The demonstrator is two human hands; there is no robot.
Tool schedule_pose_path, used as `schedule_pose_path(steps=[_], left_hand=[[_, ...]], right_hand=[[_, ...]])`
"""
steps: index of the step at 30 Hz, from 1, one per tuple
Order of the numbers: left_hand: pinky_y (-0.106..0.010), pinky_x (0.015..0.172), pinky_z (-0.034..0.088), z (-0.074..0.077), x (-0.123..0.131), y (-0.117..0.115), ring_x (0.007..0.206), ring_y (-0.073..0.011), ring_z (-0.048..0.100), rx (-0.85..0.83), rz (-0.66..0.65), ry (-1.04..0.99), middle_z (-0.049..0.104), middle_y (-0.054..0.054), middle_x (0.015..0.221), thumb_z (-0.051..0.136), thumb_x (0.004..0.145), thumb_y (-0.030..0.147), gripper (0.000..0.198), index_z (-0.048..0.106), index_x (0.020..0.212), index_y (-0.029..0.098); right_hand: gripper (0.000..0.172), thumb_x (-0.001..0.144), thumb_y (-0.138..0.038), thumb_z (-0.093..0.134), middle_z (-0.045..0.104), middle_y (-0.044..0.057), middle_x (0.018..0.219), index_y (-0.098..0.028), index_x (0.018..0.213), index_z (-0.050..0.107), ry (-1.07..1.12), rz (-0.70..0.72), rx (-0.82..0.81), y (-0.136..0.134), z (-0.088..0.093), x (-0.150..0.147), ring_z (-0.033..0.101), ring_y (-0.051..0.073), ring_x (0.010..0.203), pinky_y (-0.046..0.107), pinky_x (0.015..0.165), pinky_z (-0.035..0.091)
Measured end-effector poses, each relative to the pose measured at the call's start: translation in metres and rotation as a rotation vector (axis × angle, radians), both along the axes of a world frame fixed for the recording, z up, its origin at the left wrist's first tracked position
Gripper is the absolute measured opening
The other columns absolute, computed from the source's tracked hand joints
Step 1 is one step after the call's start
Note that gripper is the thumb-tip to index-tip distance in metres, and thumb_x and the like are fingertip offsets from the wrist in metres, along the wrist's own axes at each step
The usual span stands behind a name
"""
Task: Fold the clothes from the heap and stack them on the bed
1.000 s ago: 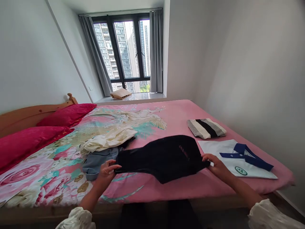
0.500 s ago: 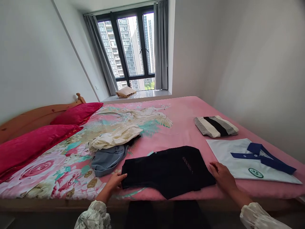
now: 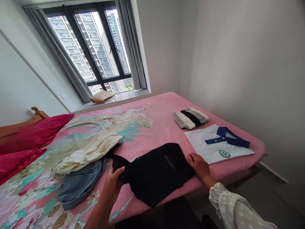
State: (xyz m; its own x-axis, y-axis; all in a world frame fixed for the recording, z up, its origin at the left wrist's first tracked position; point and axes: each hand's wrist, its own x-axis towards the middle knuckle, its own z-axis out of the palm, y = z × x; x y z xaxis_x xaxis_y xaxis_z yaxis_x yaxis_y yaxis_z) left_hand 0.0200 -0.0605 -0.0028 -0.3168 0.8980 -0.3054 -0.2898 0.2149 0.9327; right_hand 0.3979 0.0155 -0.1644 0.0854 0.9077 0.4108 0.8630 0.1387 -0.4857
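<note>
A black garment lies spread on the pink floral bed sheet near the bed's front edge. My left hand grips its left end, fingers curled round the fabric. At the garment's right edge my right hand rests on the cloth, fingers bent down onto it. To the left a cream garment lies crumpled over a blue-grey garment.
A folded white polo shirt with a blue collar and a folded black-and-white striped garment lie at the right of the bed. Red pillows sit at the headboard. A beige bundle rests on the window sill. Grey wall stands at right.
The black garment, held up a second ago, now lies on the sheet. My left hand has closed on its left end. The view has swung and tilted.
</note>
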Motion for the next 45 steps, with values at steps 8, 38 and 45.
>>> schedule_pose_path(steps=[8,38,45], left_hand=[[-0.023,0.044,0.048,-0.017,0.155,0.073,0.049,-0.0123,0.058,-0.073,-0.23,0.058,0.057,0.002,0.063,0.071,0.065,0.027,0.034,0.047,0.088,0.021],[-0.043,0.093,0.051,-0.077,0.039,0.011,0.104,-0.0217,0.063,0.447,-0.208,1.081,0.068,-0.007,0.107,0.045,0.086,0.031,0.026,0.067,0.094,0.023],[-0.048,0.107,0.038,-0.079,0.08,0.047,0.131,-0.0244,0.041,0.495,-0.439,1.415,0.054,-0.009,0.134,0.038,0.089,0.029,0.04,0.057,0.123,0.019]], right_hand=[[0.031,0.094,-0.035,0.032,0.062,0.005,0.079,-0.022,0.082,0.057,0.051,-0.008,0.047,0.003,-0.002,0.002,0.055,0.019,0.078,0.029,0.072,0.039],[0.039,0.088,-0.055,0.041,0.052,-0.002,0.06,-0.019,0.084,0.054,0.83,-0.08,0.102,-0.004,0.04,-0.007,0.05,0.014,0.055,0.024,0.052,0.043],[0.034,0.093,-0.036,0.039,0.06,0.009,0.121,-0.02,0.115,0.059,0.199,0.412,0.01,-0.008,0.096,-0.08,0.047,0.024,0.121,0.045,0.108,0.028]])
